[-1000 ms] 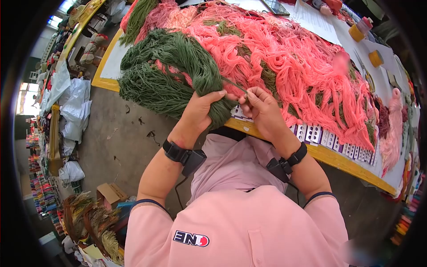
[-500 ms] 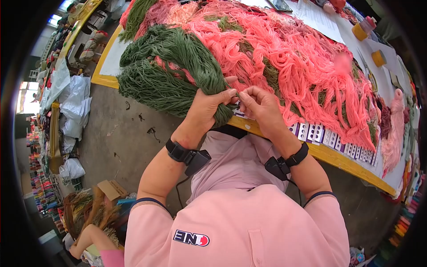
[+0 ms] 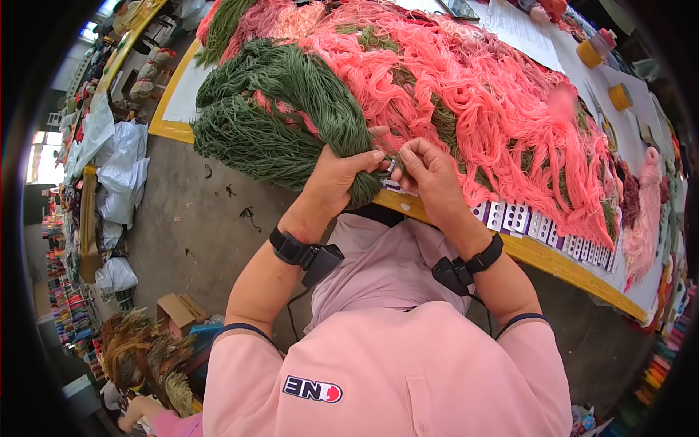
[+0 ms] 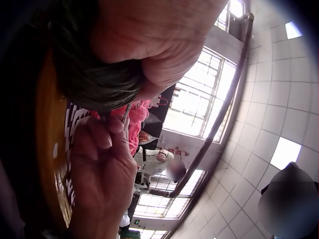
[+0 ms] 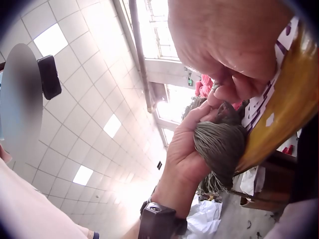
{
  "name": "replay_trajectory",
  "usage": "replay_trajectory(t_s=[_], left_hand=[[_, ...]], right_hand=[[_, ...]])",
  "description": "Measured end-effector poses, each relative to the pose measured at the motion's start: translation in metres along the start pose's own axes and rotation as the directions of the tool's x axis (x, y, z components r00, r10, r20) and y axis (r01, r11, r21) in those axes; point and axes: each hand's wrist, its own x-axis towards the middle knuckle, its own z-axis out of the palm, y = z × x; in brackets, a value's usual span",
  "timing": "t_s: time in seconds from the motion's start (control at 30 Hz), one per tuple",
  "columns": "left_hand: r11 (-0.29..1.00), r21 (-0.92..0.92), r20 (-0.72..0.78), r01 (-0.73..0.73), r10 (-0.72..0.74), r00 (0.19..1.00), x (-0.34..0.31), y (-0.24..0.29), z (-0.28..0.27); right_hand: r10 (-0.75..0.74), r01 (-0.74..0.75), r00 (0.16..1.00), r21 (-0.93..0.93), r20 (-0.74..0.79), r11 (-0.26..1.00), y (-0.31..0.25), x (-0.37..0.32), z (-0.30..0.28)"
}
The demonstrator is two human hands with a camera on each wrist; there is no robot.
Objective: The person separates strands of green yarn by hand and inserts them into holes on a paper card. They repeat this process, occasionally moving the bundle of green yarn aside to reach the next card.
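A thick dark green yarn skein (image 3: 284,109) lies over the table's near left part, its end hanging past the edge. The left hand (image 3: 333,175) grips that end, thumb on top; in the right wrist view the skein (image 5: 219,144) bulges from the left hand (image 5: 184,149). Close beside it, the right hand (image 3: 431,175) pinches a thin strand between thumb and fingertips, also in the left wrist view, where the right hand (image 4: 102,164) has curled fingers. Pink yarn (image 3: 466,109) mixed with olive strands spreads behind both hands.
The table's yellow edge (image 3: 568,273) runs below the hands, with white punched cards (image 3: 517,218) along it. A phone (image 3: 459,9), papers (image 3: 520,29) and yarn cones (image 3: 619,96) lie at the back. Lower left, another person's arm (image 3: 142,409) shows near bundled yarn.
The right hand has shifted slightly about the skein's end, still pinching. At the lower left, another person's arm came into view and then moved lower.
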Motion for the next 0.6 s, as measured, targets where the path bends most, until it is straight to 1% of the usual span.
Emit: replay_trajectory(t_s=[0.1,0.3,0.6], left_hand=[[1.000,0.001,0.056,-0.006,0.006,0.998,0.0013,-0.0006,-0.0031],[1.000,0.025,0.055,-0.001,0.000,0.999,0.0004,-0.0001,-0.0034],[1.000,0.009,0.082,0.002,-0.003,0.997,-0.0009,0.0027,-0.0005]], right_hand=[[-0.005,0.005,1.000,0.018,-0.007,1.000,0.0001,-0.0006,0.0005],[-0.008,0.009,1.000,0.027,-0.014,1.000,-0.0001,-0.0003,0.0007],[-0.018,0.019,0.999,0.048,-0.036,0.999,0.0007,0.0007,0.0015]])
